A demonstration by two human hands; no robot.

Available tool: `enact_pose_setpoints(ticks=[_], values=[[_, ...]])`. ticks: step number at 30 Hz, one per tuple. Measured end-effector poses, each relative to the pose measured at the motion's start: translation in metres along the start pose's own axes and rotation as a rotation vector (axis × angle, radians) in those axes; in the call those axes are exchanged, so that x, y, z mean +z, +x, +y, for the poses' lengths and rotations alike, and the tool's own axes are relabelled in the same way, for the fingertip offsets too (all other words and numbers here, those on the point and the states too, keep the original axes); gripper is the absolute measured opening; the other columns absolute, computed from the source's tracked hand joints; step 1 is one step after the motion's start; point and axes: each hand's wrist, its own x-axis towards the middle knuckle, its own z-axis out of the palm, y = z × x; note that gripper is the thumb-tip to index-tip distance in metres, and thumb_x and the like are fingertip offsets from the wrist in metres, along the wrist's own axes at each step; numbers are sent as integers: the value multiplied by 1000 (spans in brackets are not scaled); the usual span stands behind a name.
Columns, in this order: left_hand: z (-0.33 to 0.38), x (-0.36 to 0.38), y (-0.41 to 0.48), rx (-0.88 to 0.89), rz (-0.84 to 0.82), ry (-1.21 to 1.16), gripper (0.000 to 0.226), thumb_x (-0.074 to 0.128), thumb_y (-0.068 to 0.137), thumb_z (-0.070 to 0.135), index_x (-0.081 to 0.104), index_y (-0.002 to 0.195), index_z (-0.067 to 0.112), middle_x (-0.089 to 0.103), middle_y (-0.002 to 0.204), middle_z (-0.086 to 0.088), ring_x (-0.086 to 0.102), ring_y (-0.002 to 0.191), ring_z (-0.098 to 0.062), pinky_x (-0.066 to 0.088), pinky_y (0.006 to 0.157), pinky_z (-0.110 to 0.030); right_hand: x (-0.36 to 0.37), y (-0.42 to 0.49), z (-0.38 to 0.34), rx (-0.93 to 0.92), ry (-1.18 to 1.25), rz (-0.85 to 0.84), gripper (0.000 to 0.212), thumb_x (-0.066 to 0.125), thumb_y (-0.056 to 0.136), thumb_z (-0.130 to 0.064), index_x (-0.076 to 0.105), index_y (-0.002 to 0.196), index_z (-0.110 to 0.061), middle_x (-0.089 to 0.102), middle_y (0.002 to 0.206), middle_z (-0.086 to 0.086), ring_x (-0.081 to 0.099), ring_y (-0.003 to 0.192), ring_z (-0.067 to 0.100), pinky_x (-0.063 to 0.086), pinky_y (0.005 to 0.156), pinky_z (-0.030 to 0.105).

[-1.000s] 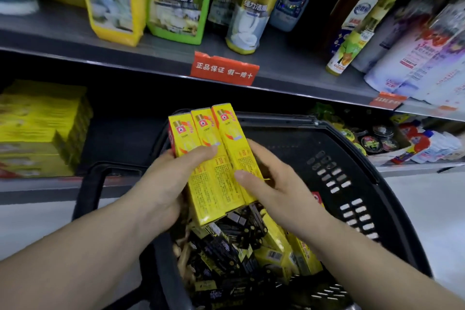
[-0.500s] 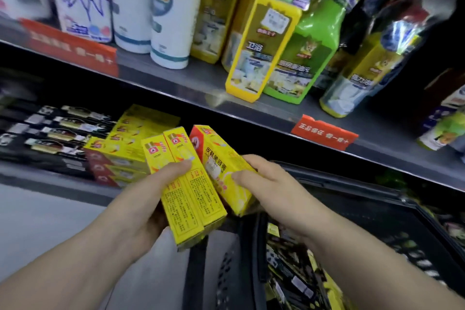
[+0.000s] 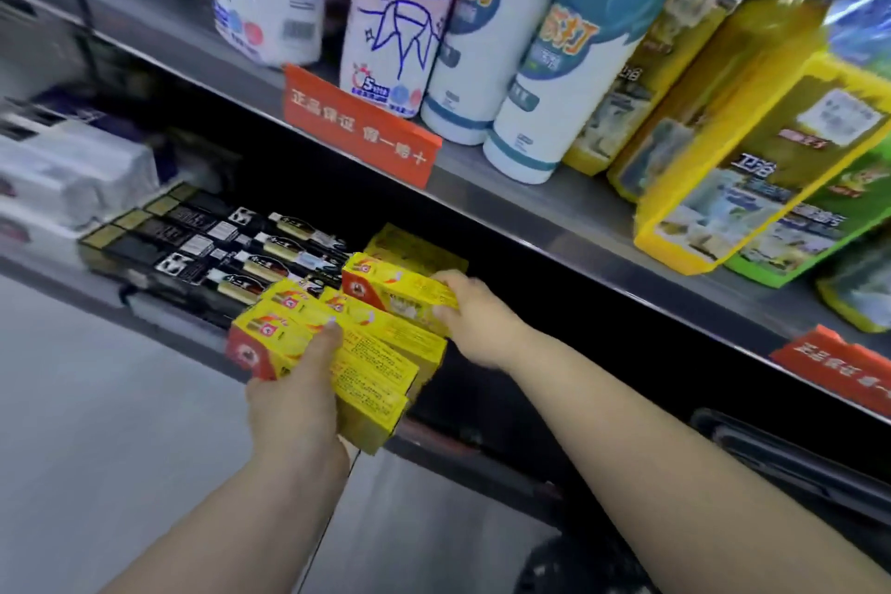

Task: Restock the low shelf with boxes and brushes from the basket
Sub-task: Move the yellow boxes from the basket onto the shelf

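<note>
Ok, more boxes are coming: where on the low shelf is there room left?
Right of the stacked yellow cardboard boxes, the dark low shelf beyond the right hand looks bare, though dim. Left of the stack is crowded: flat black toothbrush packs lie side by side up to it.

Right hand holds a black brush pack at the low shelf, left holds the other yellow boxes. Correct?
No. In the head view the right hand grips a yellow box, not a black brush pack; the brush packs lie on the low shelf untouched. The left hand does hold the other yellow boxes.
</note>
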Motion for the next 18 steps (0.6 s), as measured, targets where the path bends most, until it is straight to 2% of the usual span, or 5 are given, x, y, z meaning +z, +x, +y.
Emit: enact_pose_setpoints(ticks=[5,8,11,14,18], values=[[-3,0,18,-86,22,-45,48,73,79,20,54,123,11,68,107,-9,68,84,-23,52,56,-31,25,16,2,34,38,-144,45,43,98,-36,32,142,-30,35,139,14,49,111,26,39,95,28],[-9,1,25,-131,14,-32,53,74,78,22,52,125,12,68,107,-9,68,87,-25,51,59,-32,23,14,8,33,30,-175,63,55,87,-51,30,142,-34,30,143,10,33,131,27,32,109,34],[-12,2,29,-150,9,-24,52,74,78,24,52,124,13,68,107,-9,68,88,-25,52,61,-34,21,9,12,-33,-71,-240,85,69,80,-39,17,147,-33,24,148,4,25,134,26,29,111,35],[-14,4,29,-162,18,-20,51,75,78,24,52,123,14,68,109,-8,67,90,-25,53,64,-35,22,10,15,-42,-49,-240,86,69,80,-36,17,148,-29,29,147,4,33,131,24,33,109,33],[-8,4,27,-160,52,-20,51,74,79,23,52,124,14,67,108,-7,66,86,-22,49,56,-30,18,12,20,-6,12,-209,84,73,77,-42,26,144,-26,34,145,4,42,127,21,37,102,28]])
